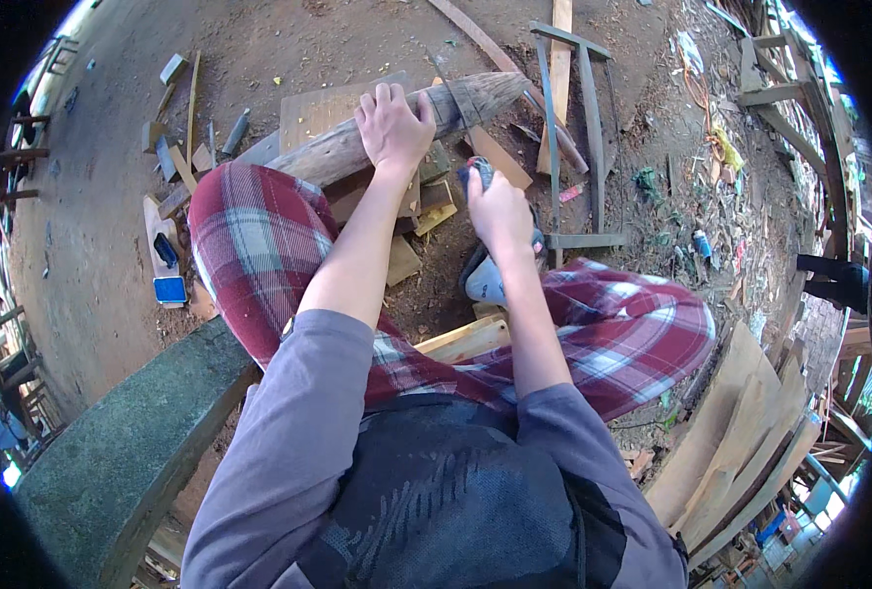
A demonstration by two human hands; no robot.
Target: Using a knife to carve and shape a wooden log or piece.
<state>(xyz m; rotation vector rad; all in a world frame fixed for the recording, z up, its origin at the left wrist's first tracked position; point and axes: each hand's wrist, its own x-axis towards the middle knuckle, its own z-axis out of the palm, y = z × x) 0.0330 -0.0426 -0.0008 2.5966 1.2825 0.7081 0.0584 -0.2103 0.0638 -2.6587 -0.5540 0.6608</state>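
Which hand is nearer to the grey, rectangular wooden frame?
Right. The right hand is just left of the frame; the left hand is farther left, on the weathered grey wooden log.

One view: head-worn wide fisheye, facing steeply down. Grey-and-black cloth shirt [455,501] nearest, at lower edge; bare left hand [394,132] and bare right hand [502,211] mid-range, upper centre; brown earth ground [289,39] beyond.

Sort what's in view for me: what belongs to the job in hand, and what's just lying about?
In use:
weathered log under the left hand
bladed tool in the right hand

Apparently lying about:
wooden frame
blue-screened device
long planks
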